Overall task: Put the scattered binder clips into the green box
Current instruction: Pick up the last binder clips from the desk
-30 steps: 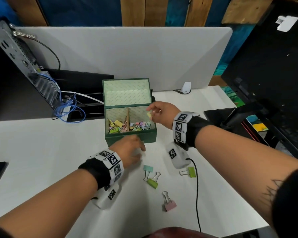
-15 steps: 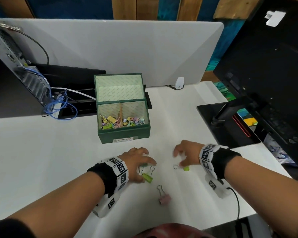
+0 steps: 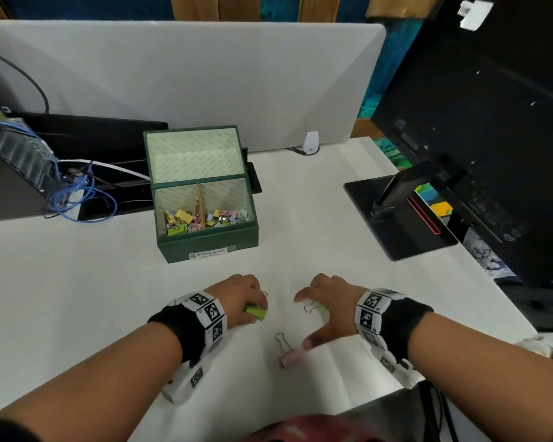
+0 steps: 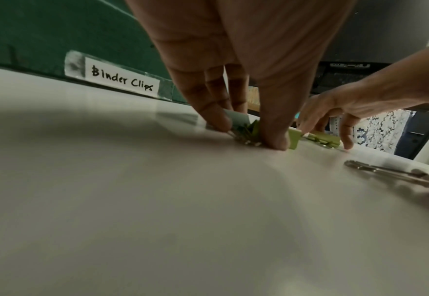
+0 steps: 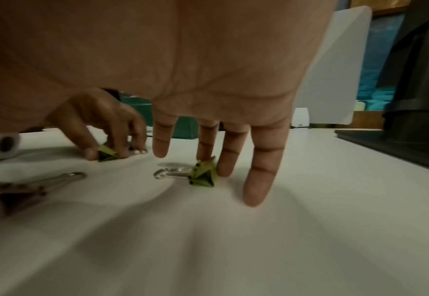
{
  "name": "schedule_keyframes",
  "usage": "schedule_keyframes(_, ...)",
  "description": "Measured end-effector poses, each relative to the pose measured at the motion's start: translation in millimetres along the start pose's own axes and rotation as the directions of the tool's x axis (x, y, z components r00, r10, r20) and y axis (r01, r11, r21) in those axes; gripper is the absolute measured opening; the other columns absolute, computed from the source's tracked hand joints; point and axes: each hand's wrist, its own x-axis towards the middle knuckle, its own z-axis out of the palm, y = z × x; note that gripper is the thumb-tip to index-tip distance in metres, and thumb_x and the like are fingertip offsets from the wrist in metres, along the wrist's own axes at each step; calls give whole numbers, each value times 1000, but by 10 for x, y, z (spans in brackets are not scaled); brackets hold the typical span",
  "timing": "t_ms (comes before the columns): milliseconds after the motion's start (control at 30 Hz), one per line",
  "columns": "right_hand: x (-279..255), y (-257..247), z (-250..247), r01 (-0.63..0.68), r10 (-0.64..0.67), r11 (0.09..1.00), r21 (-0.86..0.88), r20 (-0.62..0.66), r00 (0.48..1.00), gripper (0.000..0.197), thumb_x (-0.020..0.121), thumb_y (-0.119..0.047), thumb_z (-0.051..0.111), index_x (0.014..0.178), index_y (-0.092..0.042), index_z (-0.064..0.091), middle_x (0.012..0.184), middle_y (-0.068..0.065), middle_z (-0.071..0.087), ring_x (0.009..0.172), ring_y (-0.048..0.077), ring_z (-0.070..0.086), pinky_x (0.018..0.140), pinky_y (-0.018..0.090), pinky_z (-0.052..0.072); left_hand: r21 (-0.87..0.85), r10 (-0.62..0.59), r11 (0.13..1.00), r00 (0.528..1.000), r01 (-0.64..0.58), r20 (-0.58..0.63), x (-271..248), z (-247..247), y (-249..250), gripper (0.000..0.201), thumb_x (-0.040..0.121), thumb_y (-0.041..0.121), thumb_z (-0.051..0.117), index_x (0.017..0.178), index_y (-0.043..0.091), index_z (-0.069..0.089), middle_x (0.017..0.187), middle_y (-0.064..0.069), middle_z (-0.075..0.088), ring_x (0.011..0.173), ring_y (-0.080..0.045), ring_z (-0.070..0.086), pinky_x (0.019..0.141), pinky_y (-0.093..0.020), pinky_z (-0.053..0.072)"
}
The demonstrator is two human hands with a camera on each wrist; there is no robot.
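Your left hand (image 3: 241, 298) pinches a green clip (image 3: 256, 312) on the desk (image 3: 77, 282); your right hand (image 3: 329, 306) has fingers spread over another green clip (image 5: 203, 174). A pink clip (image 3: 289, 357) lies between; the green box (image 3: 211, 240) stands open beyond, monitor stand (image 3: 396, 218) right.

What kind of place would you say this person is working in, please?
Most likely an office desk: a white desk backed by a grey divider panel, a monitor on its stand, and an open computer case with cables.
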Motion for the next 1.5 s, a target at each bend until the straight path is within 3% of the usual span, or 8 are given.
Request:
schedule_keyframes(300, 2, -299, 178, -32, 35, 991, -134, 21, 999, 101, 55, -80, 61, 139, -46, 16, 145, 2, 22, 132, 30, 27, 97, 49, 42, -6, -16, 1000, 1000, 16, -26, -32, 10, -8, 34, 83, 23, 64, 117, 25, 61, 126, -4, 49, 114, -22, 48, 96, -28, 38)
schedule_keyframes(600, 85, -269, 178, -31, 18, 992, -119, -111, 994, 62, 80, -45, 63, 135, -39, 35, 135, 5, 37, 119, 29, 42, 92, 41, 49, 5, -49, 999, 999, 49, 3, -58, -9, -1, 36, 84, 21, 63, 119, 24, 60, 127, -4, 48, 116, -23, 46, 98, -30, 37)
schedule_keyframes(800, 66, -315, 243, 66, -77, 985, -160, -61, 995, 82, 75, -53, 66, 139, -54, 15, 152, 3, 18, 130, 32, 35, 97, 45, 45, 16, -61, 998, 998, 61, -7, -102, -5, 6, 34, 83, 18, 61, 116, 26, 61, 125, -3, 50, 113, -23, 48, 97, -33, 41)
schedule_keyframes(933, 155, -361, 275, 131, -149, 960, -247, -59, 987, 59, 89, -38, 55, 137, -54, 24, 155, 2, 16, 131, 33, 32, 97, 43, 43, 34, -92, 995, 995, 93, -25, -126, -16, 20, 33, 85, 15, 57, 117, 25, 60, 125, -4, 50, 114, -23, 48, 95, -31, 40)
schedule_keyframes(1167, 250, -239, 91, 179, -196, 956, -233, -51, 979, 32, 91, -17, 51, 121, -26, 56, 131, 8, 45, 114, 33, 48, 97, 41, 44, 46, -204, 978, 979, 204, -9, -170, -66, 15, 33, 80, 12, 60, 111, 26, 59, 107, -1, 44, 109, -24, 48, 91, -36, 46)
schedule_keyframes(1300, 330, -161, 42, 121, -129, 986, -115, -67, 989, 32, 86, -12, 58, 117, -20, 59, 124, 10, 47, 110, 30, 51, 94, 40, 46, 16, -238, 971, 971, 239, -15, -174, -114, -14, 33, 77, 11, 63, 108, 24, 60, 115, -6, 48, 106, -25, 49, 92, -39, 48)
schedule_keyframes(1400, 384, -125, -2, 69, -70, 998, -10, -116, 991, 30, 79, -7, 62, 106, -19, 62, 111, 7, 45, 101, 30, 55, 87, 37, 51, -2, -256, 967, 965, 256, -50, -179, -128, -34, 34, 76, 11, 65, 107, 23, 60, 110, -4, 46, 105, -25, 49, 87, -34, 46)
schedule_keyframes(1500, 430, -73, -77, 21, -6, 995, 100, -150, 989, 22, 72, -6, 68, 86, -21, 58, 93, 1, 46, 79, 24, 54, 64, 29, 50, -35, -277, 961, 956, 275, -94, -202, -138, -65, 33, 75, 13, 67, 106, 23, 60, 102, 1, 39, 96, -20, 44, 82, -30, 43)
